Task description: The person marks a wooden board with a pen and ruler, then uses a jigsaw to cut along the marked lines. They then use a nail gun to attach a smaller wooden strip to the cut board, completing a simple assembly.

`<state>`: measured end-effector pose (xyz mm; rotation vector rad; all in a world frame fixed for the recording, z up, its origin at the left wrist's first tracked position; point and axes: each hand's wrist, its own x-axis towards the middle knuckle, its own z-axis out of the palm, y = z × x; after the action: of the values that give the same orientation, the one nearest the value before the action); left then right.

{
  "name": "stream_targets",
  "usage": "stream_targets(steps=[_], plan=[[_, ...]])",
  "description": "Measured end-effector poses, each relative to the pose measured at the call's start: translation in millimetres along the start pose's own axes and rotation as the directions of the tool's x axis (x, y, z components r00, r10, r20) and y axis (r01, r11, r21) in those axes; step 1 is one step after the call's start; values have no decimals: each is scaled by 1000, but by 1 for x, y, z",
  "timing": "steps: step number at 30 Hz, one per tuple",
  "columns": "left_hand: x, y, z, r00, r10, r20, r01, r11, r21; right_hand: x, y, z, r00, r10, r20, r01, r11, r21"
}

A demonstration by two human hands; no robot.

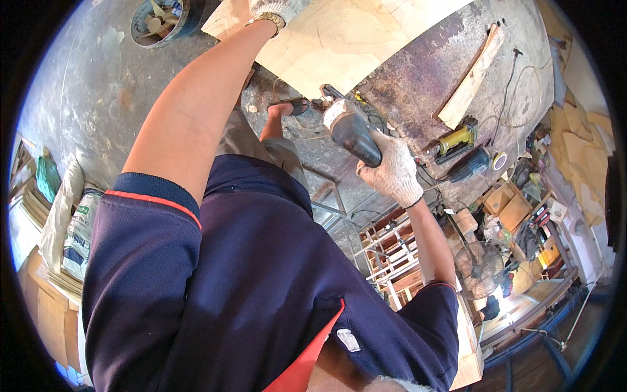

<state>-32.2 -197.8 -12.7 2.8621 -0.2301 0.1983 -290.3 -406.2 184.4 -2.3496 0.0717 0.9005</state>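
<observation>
My left hand [279,6], in a white knit glove, rests on or just over the pale plywood sheet [339,49] at the top. Its fingers run past the upper edge of the view. In my right hand [395,166], also gloved, is a handheld power tool [353,134] with a dark rounded body and a light grey metal head. The fingers wrap round its rear end. The tool's front is at the sheet's near edge; its blade or bit cannot be made out, so its exact kind is unclear.
A stained worktop [418,85] lies under the sheet, bearing a wood strip [471,78], a yellow power tool [457,138], a dark power tool [469,164] and cords. A bucket of wood offcuts [159,26] stands upper left. A fan [480,268] is lower right.
</observation>
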Motion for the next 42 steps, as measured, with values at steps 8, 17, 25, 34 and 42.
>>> stream_targets(steps=[8, 17, 25, 34, 42], plan=[[0, 1, -3, 1000, -3, 27, 3, 1000, -3, 2, -4, 1, 999, 44, 22, -44, 999, -13], [-1, 1, -5, 1000, 3, 19, -3, 1000, -10, 4, -8, 0, 998, 62, 24, -62, 998, -32], [-1, -1, -2, 1000, 11, 5, -11, 1000, 5, 8, -11, -3, 997, 66, 45, -64, 997, -42], [0, 1, -4, 1000, 6, 3, -6, 1000, 12, 5, -10, 5, 999, 12, -51, -12, 1000, 8], [0, 0, -1, 1000, 9, -14, -9, 1000, 5, 6, -12, 5, 998, 27, -49, -27, 1000, -2]])
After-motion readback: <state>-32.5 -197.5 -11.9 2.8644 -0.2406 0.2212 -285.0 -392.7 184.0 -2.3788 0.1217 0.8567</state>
